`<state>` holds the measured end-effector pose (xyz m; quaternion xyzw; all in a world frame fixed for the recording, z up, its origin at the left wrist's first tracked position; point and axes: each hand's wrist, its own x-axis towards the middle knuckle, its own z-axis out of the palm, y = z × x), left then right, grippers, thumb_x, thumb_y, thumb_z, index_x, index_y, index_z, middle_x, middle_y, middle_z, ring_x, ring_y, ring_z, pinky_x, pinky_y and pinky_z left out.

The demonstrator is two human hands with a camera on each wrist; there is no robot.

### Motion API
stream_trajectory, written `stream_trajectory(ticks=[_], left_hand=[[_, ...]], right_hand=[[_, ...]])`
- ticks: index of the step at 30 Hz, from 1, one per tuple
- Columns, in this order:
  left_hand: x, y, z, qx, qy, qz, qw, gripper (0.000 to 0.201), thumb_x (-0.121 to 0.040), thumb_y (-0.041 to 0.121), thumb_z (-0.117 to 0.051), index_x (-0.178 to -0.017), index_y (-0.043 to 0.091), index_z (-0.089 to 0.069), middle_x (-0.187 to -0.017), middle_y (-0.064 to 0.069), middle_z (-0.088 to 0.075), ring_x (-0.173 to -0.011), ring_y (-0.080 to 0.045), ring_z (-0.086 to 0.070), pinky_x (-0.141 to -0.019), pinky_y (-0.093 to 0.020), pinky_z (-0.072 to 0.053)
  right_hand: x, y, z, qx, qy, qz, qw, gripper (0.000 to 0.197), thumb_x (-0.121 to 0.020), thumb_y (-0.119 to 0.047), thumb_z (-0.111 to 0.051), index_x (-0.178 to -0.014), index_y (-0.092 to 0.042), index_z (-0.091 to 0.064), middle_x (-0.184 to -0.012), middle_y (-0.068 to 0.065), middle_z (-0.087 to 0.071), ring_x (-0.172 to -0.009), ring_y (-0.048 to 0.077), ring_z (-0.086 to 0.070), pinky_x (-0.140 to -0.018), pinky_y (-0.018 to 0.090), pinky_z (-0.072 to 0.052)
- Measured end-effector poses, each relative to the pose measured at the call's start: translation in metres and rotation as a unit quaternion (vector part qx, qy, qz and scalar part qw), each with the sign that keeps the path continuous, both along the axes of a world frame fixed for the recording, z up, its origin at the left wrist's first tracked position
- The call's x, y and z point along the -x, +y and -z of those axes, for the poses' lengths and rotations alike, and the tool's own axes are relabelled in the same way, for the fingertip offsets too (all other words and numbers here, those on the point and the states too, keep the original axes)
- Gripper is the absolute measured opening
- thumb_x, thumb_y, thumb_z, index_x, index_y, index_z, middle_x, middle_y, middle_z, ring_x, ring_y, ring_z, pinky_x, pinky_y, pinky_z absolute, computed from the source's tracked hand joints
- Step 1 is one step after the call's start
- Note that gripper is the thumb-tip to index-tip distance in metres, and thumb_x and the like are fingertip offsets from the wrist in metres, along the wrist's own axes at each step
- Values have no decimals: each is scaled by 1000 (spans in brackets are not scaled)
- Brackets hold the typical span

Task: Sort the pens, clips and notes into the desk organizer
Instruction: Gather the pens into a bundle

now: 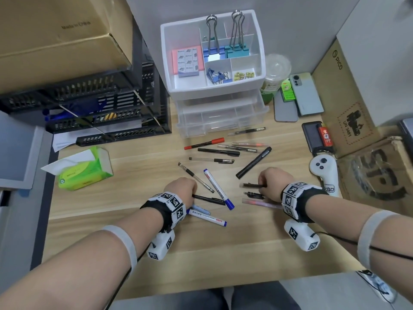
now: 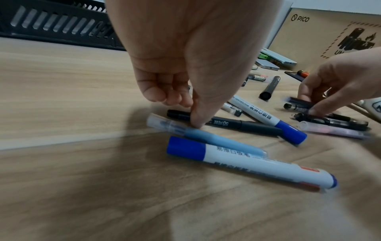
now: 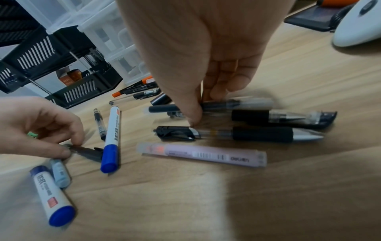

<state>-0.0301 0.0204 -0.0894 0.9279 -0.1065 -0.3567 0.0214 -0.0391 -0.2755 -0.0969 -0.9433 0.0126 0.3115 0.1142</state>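
Pens lie under both hands: our left hand (image 1: 181, 189) pinches a black pen (image 1: 209, 199), our right hand (image 1: 275, 183) pinches a dark pen (image 1: 251, 185); bare surface (image 1: 138, 171) lies left.

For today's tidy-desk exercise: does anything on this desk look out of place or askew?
Yes. The pens lie scattered at all angles on the desk rather than in the organizer, where clips and notes are already sorted. Nothing looks spilled or damaged.

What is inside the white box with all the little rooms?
The white organizer holds a pad of sticky notes on the left, two big clips standing in the middle, and small blue clips and yellow clips in front. The back compartments are partly hidden.
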Motion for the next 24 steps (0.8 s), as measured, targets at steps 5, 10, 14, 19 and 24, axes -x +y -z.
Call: stream_trajectory(ticks=[5, 10, 14, 19, 24], left_hand=[[-3, 4, -4, 18, 6, 22, 1000, 19, -85, 14, -65, -75, 28, -56, -95, 4, -57, -83, -19, -60, -67, -29, -50], [-6, 10, -15, 48, 35, 25, 998, 11, -85, 19, -70, -79, 26, -64, -93, 6, -62, -85, -18, -63, -74, -30, -54], [-4, 17, -23, 78, 55, 20, 995, 7, -85, 18, -70, -88, 24, -68, -97, 7, -69, -90, -16, -65, -85, -33, -56], [-1, 23, -29, 89, 73, 32, 993, 10, -87, 18, -68, -87, 27, -64, -90, 10, -65, -89, -16, -64, -86, -34, -55], [2, 17, -34, 104, 81, 50, 990, 12, -92, 16, -63, -89, 27, -59, -89, 10, -60, -83, -12, -55, -82, -26, -49]], right_hand=[[-3, -6, -9, 4, -7, 10, 1000, 11, -79, -17, -63, -85, -25, -66, -87, -4, -65, -83, 20, -62, -70, 29, -52], [-4, -10, -4, -10, -30, 19, 999, 13, -92, -19, -49, -98, -14, -59, -99, 7, -57, -89, 29, -59, -75, 33, -47], [2, -6, 0, -4, 9, -29, 1000, 7, -83, -21, -57, -89, -20, -56, -93, 2, -52, -80, 23, -58, -70, 32, -49], [8, -2, 0, 40, -22, -46, 998, 13, -86, -29, -55, -95, -21, -58, -92, 1, -57, -80, 23, -60, -66, 31, -49], [7, -6, -11, 27, -33, -36, 998, 20, -86, -38, -48, -95, -19, -50, -78, 0, -62, -73, 25, -60, -66, 34, -50]])
